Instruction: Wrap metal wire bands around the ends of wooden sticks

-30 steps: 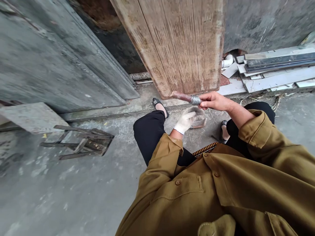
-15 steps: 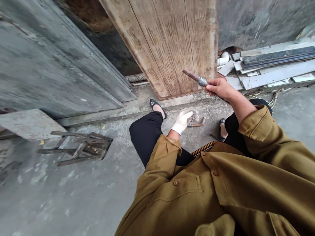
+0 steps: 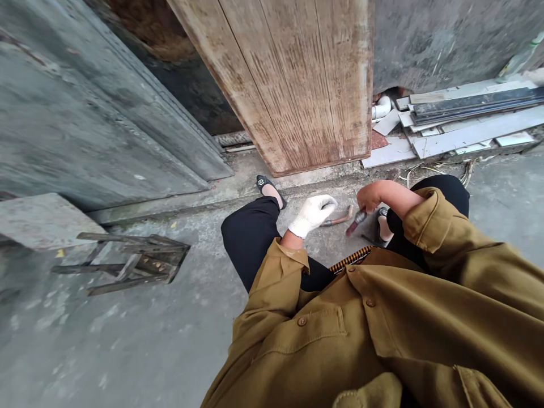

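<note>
My right hand (image 3: 369, 196), bare, is closed around a brown wooden stick with a wire-wrapped section (image 3: 352, 228). The stick's reddish end points down toward my body, beside my right shoe. My left hand (image 3: 313, 214) wears a white glove and is held above the ground between my knees. Its fingers are curled in toward the thumb; whether anything sits inside them is hidden. A bent wooden handle with a metal band (image 3: 343, 217) lies on the concrete just past the gloved fingers, between my two hands.
A plank door panel (image 3: 293, 85) stands ahead against the step. To the right, long tile strips (image 3: 471, 127) are stacked by the wall near a white pipe (image 3: 381, 107). A wooden stool (image 3: 136, 263) lies on its side at the left, near a grey slab (image 3: 42, 221).
My right hand has swung down and toward my body, turning the wire-wrapped stick from pointing away to pointing at me. My left hand has turned over slightly, hiding its fingers more.
</note>
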A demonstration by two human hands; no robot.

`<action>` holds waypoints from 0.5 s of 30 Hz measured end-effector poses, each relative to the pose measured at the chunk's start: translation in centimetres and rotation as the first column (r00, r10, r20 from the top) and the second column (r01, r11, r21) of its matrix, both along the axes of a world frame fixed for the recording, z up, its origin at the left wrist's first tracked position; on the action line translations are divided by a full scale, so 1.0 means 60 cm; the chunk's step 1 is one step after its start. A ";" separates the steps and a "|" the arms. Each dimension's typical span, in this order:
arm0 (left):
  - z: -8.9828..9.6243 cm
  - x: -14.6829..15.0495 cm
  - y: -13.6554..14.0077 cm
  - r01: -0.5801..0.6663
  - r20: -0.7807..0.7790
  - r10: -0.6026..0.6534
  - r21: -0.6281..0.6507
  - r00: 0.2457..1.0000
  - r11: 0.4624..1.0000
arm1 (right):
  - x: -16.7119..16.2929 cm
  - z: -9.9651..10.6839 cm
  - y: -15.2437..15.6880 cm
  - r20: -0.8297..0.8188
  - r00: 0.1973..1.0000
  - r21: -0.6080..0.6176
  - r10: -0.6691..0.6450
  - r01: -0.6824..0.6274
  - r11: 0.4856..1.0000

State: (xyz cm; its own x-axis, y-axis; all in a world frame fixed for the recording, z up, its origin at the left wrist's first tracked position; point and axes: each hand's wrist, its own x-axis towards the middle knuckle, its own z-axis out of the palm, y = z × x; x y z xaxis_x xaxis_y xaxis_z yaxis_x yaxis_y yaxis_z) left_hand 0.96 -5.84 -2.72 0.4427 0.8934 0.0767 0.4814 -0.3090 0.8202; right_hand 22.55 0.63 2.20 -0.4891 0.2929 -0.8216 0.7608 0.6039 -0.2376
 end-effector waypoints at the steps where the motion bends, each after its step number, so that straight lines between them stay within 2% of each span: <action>1: -0.001 -0.004 0.003 0.002 0.002 -0.002 -0.007 1.000 1.000 | 0.006 0.005 -0.001 -0.068 0.998 -0.174 0.019 -0.031 0.984; 2: -0.003 -0.006 0.007 -0.003 0.021 0.004 -0.028 1.000 1.000 | 0.014 0.012 0.000 -0.170 0.985 -0.306 -0.008 -0.045 0.951; 4: -0.009 -0.006 0.013 -0.016 0.106 0.025 -0.088 0.994 0.996 | 0.033 0.028 0.008 -0.416 0.893 -0.427 -0.175 -0.022 0.904; 7: -0.016 0.006 0.015 -0.058 0.259 0.110 -0.200 0.960 0.978 | 0.051 0.044 0.021 -0.653 0.626 -0.412 -0.428 0.181 0.893; 10: -0.023 0.028 0.010 -0.113 0.359 0.242 -0.344 0.901 0.932 | 0.040 0.033 0.022 -0.707 0.443 -0.421 -0.551 0.363 0.831; 13: -0.028 0.044 0.005 -0.100 0.437 0.294 -0.415 0.850 0.904 | 0.012 0.006 0.014 -0.724 0.369 -0.371 -0.583 0.504 0.780; 15: -0.029 0.046 0.006 -0.128 0.431 0.316 -0.411 0.845 0.903 | -0.003 -0.009 0.011 -0.745 0.393 -0.243 -0.539 0.592 0.768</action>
State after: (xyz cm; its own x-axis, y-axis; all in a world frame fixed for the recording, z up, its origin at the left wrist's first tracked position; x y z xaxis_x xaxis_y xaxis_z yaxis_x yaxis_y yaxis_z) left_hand 3.75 -5.48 -4.44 0.2205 0.9686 -0.1146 0.0210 0.1127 0.9934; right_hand 22.40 1.29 1.67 -0.5967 0.7725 -0.2171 0.4898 0.1363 -0.8611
